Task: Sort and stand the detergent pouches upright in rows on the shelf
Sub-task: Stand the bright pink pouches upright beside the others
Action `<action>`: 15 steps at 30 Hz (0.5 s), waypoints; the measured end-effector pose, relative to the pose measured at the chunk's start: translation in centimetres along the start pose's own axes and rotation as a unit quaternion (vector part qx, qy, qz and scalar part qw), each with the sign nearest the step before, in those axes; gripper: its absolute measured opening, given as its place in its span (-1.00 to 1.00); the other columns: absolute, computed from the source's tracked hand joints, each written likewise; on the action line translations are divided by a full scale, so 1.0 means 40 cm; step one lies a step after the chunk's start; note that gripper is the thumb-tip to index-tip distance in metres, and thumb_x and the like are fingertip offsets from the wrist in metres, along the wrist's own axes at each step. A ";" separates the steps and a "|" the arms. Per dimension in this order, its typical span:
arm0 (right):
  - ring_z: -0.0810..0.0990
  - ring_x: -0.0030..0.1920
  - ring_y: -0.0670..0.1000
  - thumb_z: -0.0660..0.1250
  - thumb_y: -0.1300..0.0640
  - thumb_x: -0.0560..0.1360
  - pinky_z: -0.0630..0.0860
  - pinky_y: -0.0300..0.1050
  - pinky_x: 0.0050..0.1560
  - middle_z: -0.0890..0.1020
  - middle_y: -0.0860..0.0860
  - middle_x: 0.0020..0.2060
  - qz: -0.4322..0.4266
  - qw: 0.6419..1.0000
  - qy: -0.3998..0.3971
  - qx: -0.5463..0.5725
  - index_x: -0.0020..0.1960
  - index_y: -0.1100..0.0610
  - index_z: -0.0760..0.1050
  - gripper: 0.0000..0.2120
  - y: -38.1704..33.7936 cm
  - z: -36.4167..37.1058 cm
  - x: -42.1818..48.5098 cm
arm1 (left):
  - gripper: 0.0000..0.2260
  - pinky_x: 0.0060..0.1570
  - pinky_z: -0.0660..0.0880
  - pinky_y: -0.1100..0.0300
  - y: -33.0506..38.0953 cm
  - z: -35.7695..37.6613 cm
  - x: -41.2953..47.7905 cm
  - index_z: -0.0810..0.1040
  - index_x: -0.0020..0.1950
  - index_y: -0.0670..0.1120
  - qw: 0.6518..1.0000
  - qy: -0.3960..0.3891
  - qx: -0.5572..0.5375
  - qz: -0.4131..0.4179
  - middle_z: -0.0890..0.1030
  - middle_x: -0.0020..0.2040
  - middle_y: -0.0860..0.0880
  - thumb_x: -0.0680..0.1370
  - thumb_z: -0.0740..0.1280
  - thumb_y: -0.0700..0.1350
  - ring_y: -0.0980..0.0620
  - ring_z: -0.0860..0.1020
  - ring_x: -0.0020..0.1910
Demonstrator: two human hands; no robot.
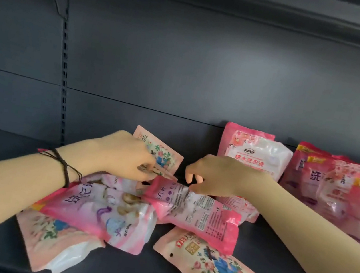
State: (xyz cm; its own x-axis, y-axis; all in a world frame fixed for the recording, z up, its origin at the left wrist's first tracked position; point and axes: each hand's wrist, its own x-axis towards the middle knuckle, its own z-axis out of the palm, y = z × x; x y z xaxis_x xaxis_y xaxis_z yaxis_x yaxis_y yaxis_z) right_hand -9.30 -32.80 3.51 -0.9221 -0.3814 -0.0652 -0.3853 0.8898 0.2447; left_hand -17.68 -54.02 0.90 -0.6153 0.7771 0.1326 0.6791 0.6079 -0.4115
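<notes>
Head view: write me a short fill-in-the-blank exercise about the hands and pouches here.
The left hand pinches a pale floral pouch; the cord bracelet circles the ____ wrist.
The right hand reaches over a pink pouch lying ____ on the shelf.
Behind it, a white-and-pink pouch stands ____ against the back panel.
Missing: left; flat; upright.

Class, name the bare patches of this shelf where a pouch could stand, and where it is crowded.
Free: shelf deck between slotted upright and heap; front strip between the two front floral pouches. Crowded: the heap itself, pink pouches at right.
</notes>
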 end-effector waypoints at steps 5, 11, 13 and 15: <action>0.53 -0.08 -0.12 0.23 -0.26 0.50 0.51 -0.10 -0.04 0.57 -0.17 -0.08 0.003 0.994 0.001 0.108 0.03 0.00 0.54 -0.64 -0.109 0.027 0.081 | -0.84 -0.17 0.44 0.15 -0.058 0.018 0.012 0.51 -0.06 0.15 0.992 -0.013 -0.123 0.001 0.52 -0.18 0.17 0.56 0.19 0.16 0.09 0.46 -0.16; 0.59 -0.01 0.00 0.24 -0.24 0.48 0.56 0.01 0.03 0.66 -0.01 -0.05 0.064 0.987 -0.014 0.145 0.00 0.08 0.63 -0.58 -0.171 0.078 0.143 | -0.82 -0.09 0.48 0.14 -0.083 0.074 0.016 0.58 0.09 0.17 0.957 -0.053 -0.285 0.033 0.58 -0.05 0.19 0.55 0.25 0.11 0.16 0.50 -0.07; 0.59 -0.03 0.03 0.26 -0.19 0.49 0.57 0.00 0.00 0.66 0.00 -0.08 0.076 0.988 0.005 0.137 -0.04 0.06 0.64 -0.65 -0.177 0.082 0.143 | -0.81 0.00 0.52 0.19 -0.083 0.097 0.015 0.59 0.11 0.14 0.933 -0.079 -0.342 0.076 0.60 0.02 0.19 0.53 0.33 0.11 0.18 0.53 -0.01; 0.58 -0.11 0.07 0.22 -0.10 0.52 0.54 -0.07 -0.07 0.62 -0.02 -0.15 0.092 0.992 0.046 0.075 -0.12 0.11 0.56 -0.69 -0.186 0.084 0.138 | -0.77 0.00 0.47 0.30 -0.079 0.114 0.011 0.58 0.12 0.11 0.927 -0.093 -0.345 0.112 0.59 0.05 0.21 0.50 0.37 0.13 0.22 0.51 0.02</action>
State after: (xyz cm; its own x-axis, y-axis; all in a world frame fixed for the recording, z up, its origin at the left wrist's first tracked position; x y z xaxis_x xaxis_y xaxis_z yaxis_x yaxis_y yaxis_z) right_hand -11.63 -40.69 -1.92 -0.9727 -0.2247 0.0575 -0.2185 0.9709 0.0976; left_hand -21.94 -56.35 -1.85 -0.4417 0.8944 -0.0700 0.8536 0.4431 0.2739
